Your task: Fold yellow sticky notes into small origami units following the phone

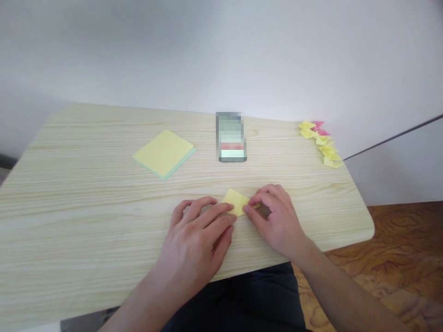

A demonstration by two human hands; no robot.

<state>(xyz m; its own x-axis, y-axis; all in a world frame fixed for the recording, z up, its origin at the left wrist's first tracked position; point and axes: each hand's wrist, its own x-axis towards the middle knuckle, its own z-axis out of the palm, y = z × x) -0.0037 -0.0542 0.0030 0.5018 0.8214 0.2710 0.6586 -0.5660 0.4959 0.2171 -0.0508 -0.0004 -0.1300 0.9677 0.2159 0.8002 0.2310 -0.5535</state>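
Mainly, I paid attention to how the small folded yellow paper (235, 200) lay between the two hands, flat on the pale table (86, 198). From the left hand (195, 237) it was ahead and to the right, just at the fingertips; from the right hand (280, 221) it was directly to the left. Its longer direction seemed to run sideways, with the narrow end toward the right hand, so I judged this line between the hands to be the relation that mattered most. Both hands touched the paper, therefore neither was clearly nearer. The left hand had its fingers spread apart, and two fingertips rested on the near left edge without gripping; its thumb seemed to be off the paper. The right hand had thumb and forefinger brought together upon the narrow end, in a pinch, although how firm this pinch was, I could not tell from my distant place.
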